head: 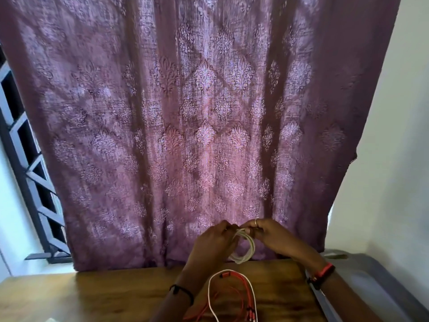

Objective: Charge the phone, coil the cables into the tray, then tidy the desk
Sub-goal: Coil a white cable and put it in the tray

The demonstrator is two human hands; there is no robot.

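Coil: a white coil [252, 246] of several turns, held in the air above the far edge of the worktop [92, 296].
Coil axis: the loop hangs with its long axis up and down, top at the fingers, bottom pointing at the worktop's far edge; its left side is hidden behind the left hand.
Left hand [213, 242]: fingers curled, pinching the top of the coil from the left; the coil hangs just right of and below its knuckles.
Right hand [271, 235]: fingers curled on the same top part from the right; the coil drops below its fingertips.
Hands: close together, meeting at the top of the coil.
Red cable [226, 274]: loose on the worktop, under the hands, plug end towards the far edge, strands running to the near edge.
White cable [209, 296]: on the worktop around the red one, an arch closed towards the far edge.
Curtain [209, 124]: purple, patterned, hanging beyond the worktop's far edge.
Grey object [371, 275]: just right of the worktop; I cannot tell what it is.
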